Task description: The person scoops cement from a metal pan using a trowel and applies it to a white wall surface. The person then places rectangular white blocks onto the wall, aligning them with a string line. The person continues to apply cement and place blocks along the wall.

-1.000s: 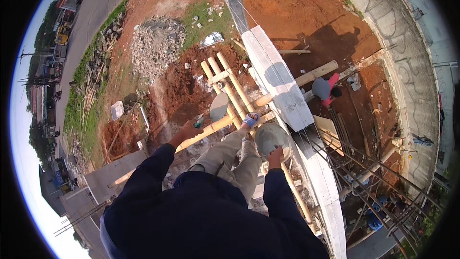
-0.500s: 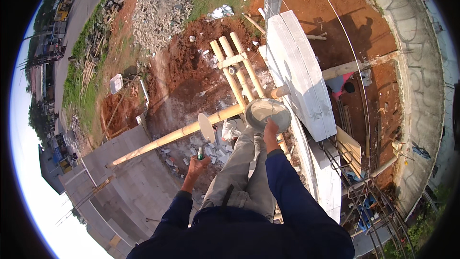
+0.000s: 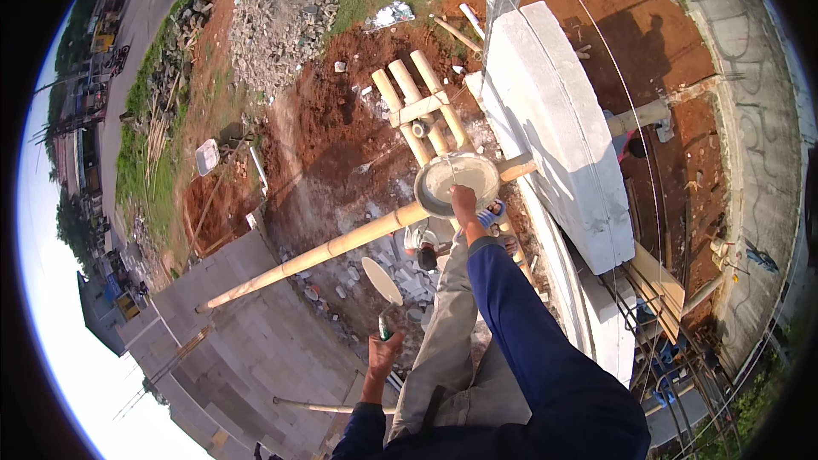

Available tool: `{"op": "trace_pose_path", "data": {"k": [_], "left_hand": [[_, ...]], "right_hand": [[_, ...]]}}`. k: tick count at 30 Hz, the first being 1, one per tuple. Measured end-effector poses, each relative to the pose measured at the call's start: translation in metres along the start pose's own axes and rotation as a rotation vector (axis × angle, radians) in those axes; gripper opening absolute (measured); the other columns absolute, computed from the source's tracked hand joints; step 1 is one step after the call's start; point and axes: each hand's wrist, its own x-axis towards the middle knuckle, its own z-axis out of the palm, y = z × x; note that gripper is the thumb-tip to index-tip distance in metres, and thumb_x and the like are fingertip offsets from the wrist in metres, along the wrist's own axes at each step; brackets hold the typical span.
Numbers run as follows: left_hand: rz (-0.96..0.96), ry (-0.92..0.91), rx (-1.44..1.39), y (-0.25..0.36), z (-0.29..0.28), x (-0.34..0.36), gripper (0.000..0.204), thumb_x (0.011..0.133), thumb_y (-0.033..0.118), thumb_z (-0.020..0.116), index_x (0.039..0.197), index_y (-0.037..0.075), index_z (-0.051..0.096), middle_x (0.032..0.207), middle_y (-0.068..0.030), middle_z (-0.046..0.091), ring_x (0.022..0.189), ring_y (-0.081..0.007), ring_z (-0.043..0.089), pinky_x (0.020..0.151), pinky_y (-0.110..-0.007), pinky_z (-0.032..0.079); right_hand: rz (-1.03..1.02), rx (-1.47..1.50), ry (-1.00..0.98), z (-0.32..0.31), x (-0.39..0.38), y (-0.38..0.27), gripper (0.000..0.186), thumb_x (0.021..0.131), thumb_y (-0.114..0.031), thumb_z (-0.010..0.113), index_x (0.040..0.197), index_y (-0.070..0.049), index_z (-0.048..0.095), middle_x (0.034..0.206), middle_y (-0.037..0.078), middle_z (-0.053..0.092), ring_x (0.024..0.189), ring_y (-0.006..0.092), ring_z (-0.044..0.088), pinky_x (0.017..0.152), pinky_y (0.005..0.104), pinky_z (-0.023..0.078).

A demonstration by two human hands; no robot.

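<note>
My left hand (image 3: 385,353) is closed around the green handle of a trowel (image 3: 382,282), whose pale rounded blade points up and away from me. The trowel is in the air, to the left of my trouser leg. My right hand (image 3: 463,203) grips the near rim of a round basin (image 3: 423,196) of wet grey mortar (image 3: 460,174). Its fingertips reach over the inner side, and the thumb is hard to make out. In the picture the basin overlaps a bamboo pole (image 3: 332,251); whether it rests there I cannot tell.
White block masonry (image 3: 558,132) rises on my right, with a taut line along it. Bamboo scaffold poles (image 3: 426,106) jut out ahead. Below are a person with dark hair (image 3: 423,251), another in blue stripes (image 3: 492,215), and block rubble (image 3: 341,273). Rebar (image 3: 682,383) stands at lower right.
My right hand and the basin have shifted left and slightly up in the picture. My left hand with the trowel is lower and farther right. The block wall appears farther right.
</note>
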Motion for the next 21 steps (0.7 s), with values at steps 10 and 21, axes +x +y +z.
{"op": "trace_pose_path", "data": {"k": [10,21], "left_hand": [[0.003,-0.054,-0.063,0.013,0.016,0.038,0.033,0.098,0.016,0.072,0.069,0.015,0.056,0.060,0.0054,0.049,0.049,-0.0062,0.041,0.046,-0.030,0.029],[0.130,-0.313,-0.442,0.046,0.114,0.108,0.073,0.106,0.078,0.040,0.100,0.008,0.060,0.062,0.0023,0.047,0.049,-0.0087,0.041,0.045,-0.025,0.030]], "right_hand": [[0.043,0.116,-0.062,0.007,0.005,0.011,0.038,0.102,-0.033,0.062,0.121,-0.001,0.072,0.102,0.027,0.073,0.100,0.0453,0.071,0.093,0.0515,0.055],[0.040,0.807,-0.059,-0.035,-0.143,0.035,0.037,0.109,-0.036,0.061,0.113,-0.001,0.069,0.097,0.009,0.073,0.090,0.0236,0.071,0.081,0.0373,0.053]]}}
